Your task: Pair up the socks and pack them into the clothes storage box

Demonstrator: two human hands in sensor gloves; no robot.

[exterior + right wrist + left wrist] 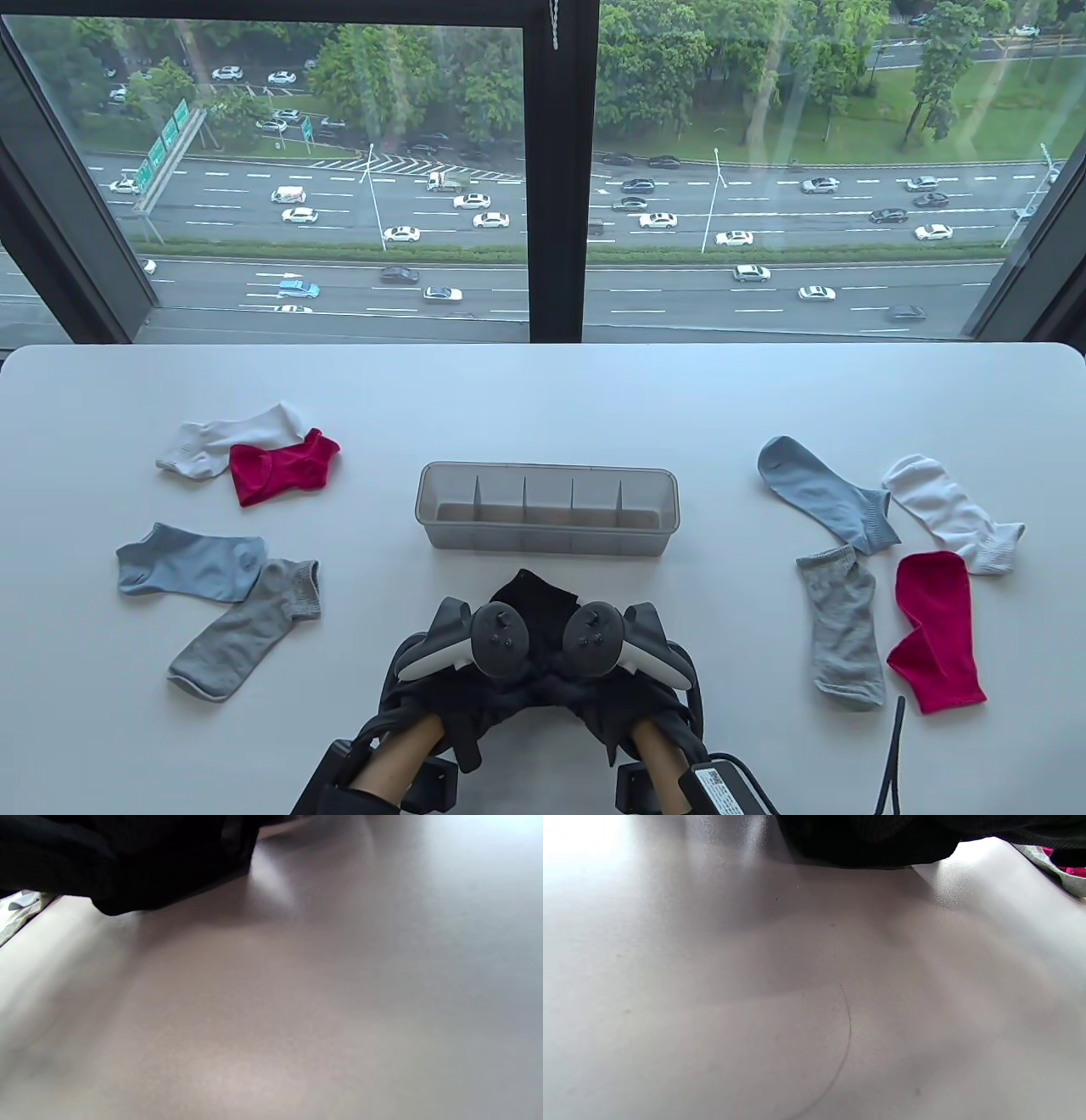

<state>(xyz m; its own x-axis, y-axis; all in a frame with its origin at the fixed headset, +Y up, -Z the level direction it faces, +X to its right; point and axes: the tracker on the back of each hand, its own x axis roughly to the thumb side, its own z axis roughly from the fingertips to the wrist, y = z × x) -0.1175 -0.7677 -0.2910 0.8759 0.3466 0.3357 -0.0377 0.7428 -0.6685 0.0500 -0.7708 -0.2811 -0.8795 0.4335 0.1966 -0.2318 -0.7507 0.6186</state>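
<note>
White matte worktop under a big window, carrying everything. Translucent grey plastic storage box with thin dividers at centre, every compartment bare.

Black sock fabric bunched just in front of the box, under both hands. Left hand and right hand side by side at the near edge, trackers on their backs almost touching. Fingers hidden beneath the trackers and the dark cloth, so cannot tell either grip: gripping the black fabric or merely resting on it, unclear. Wrist views mostly blurred worktop with dark cloth along the top edge.

To the left of the box, well apart from it:
- white ankle sock, partly overlapped by a magenta ankle sock;
- pale blue ankle sock, nearer, its end touching a grey marl ankle sock lying aslant.

To the right of the box:
- second pale blue sock, angled, cuff toward the near side;
- second white sock with a grey-trimmed cuff, just beside it;
- second grey sock, cuff touching the blue one's cuff;
- second magenta sock, close beside the grey one.

Black cable trailing at the near right edge.
</note>
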